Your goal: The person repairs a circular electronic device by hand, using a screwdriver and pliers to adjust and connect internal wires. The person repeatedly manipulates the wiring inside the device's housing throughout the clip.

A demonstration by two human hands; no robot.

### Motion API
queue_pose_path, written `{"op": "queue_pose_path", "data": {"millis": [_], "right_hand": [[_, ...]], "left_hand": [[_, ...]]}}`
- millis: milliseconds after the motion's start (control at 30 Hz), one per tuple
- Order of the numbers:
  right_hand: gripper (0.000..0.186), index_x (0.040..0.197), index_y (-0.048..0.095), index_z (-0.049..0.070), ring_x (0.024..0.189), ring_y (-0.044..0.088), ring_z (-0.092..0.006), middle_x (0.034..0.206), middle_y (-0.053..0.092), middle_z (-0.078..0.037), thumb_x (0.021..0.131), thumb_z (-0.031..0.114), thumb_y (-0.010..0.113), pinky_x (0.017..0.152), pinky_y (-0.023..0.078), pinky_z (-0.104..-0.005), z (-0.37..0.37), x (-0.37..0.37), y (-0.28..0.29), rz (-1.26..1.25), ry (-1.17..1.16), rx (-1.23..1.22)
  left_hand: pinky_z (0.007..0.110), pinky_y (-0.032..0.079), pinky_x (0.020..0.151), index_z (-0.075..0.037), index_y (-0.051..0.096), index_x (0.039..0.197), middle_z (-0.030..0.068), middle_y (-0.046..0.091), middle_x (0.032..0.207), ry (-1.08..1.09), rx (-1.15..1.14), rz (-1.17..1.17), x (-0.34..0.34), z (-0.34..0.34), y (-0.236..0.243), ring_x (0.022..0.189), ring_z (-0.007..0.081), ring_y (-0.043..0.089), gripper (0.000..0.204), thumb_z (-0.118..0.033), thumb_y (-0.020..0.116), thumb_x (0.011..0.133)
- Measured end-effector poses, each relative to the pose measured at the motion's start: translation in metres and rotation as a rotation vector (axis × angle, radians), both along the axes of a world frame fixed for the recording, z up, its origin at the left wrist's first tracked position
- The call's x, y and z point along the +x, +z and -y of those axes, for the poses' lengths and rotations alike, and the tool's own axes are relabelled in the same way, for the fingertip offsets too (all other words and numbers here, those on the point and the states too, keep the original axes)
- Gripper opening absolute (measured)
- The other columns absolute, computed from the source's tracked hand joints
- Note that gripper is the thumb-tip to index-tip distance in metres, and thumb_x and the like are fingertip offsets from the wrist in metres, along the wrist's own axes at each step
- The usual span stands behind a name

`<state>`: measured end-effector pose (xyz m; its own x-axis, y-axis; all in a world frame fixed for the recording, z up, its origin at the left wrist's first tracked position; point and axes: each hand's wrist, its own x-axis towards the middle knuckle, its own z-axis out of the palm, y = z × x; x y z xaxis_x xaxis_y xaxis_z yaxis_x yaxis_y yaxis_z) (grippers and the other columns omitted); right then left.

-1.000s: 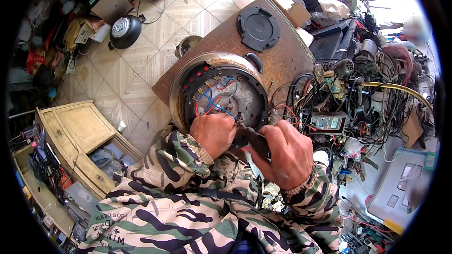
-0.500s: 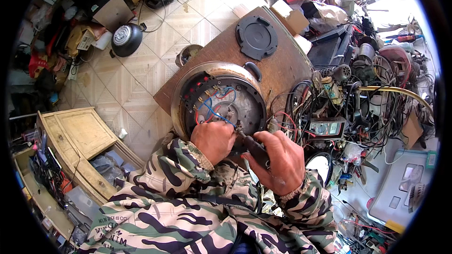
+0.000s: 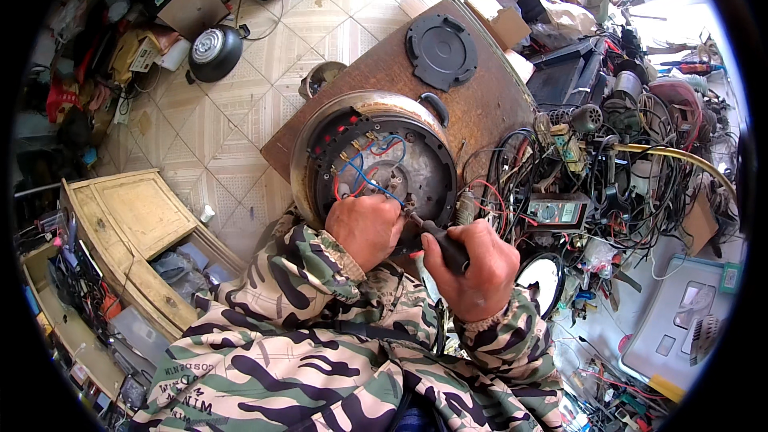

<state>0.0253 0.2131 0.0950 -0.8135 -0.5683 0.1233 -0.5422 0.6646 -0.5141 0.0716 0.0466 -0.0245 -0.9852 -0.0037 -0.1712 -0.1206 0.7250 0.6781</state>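
An upturned electric pot (image 3: 302, 162) lies on the brown table with its underside uncovered, showing a black plastic ring (image 3: 441, 170), a grey metal base and red and blue wires (image 3: 373, 179). My left hand (image 3: 364, 230) rests over the near side of that opening, fingers closed beside the blue wire; what they pinch is hidden. My right hand (image 3: 478, 266) is wrapped around a dark-handled screwdriver (image 3: 442, 245), its metal shaft slanting in to the base near my left fingertips. The tip is too small to make out. A round black cover (image 3: 442, 50) lies beyond the pot.
Tangled cables (image 3: 616, 192), a multimeter (image 3: 558, 211) and piled parts crowd the right side. Cardboard boxes (image 3: 498, 20) stand at the far right table edge. A wooden cabinet (image 3: 136, 224) stands at left, and a black pan-like piece (image 3: 215, 54) lies on the tiled floor.
My right hand has tilted on the screwdriver, its fingers curling more closely around the handle. My left hand stays by the wires. The view has shifted slightly.
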Motion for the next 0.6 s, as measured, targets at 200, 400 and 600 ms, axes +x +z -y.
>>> {"op": "queue_pose_path", "data": {"millis": [200,400,600], "right_hand": [[0.032,0.101,0.066,0.002,0.070,0.070,-0.0344,0.086,0.066,-0.014,0.085,0.016,0.091,0.060,0.056,-0.0430,-0.008,-0.019,0.015,0.108,0.135,0.042],[0.032,0.094,0.068,-0.001,0.067,0.073,-0.0333,0.081,0.069,-0.016,0.081,0.013,0.094,0.059,0.057,-0.0403,-0.006,-0.009,0.008,0.052,0.037,0.035],[0.032,0.100,0.067,0.001,0.070,0.072,-0.0330,0.084,0.068,-0.013,0.085,0.015,0.092,0.060,0.056,-0.0414,-0.010,-0.013,0.010,0.109,0.089,0.046]], "left_hand": [[0.050,0.062,0.071,-0.009,0.081,0.088,0.0147,0.077,0.085,0.008,-0.017,-0.002,-0.001,0.002,0.005,0.077,0.0385,0.076,0.019,-0.027,0.076,0.093],[0.049,0.061,0.071,-0.010,0.082,0.089,0.0149,0.077,0.085,-0.002,-0.008,0.014,-0.002,0.001,0.004,0.077,0.0381,0.076,0.018,-0.027,0.077,0.092],[0.049,0.061,0.071,-0.010,0.082,0.089,0.0147,0.077,0.085,0.003,-0.012,0.012,-0.001,-0.001,0.003,0.077,0.0381,0.076,0.017,-0.026,0.077,0.092]]}}
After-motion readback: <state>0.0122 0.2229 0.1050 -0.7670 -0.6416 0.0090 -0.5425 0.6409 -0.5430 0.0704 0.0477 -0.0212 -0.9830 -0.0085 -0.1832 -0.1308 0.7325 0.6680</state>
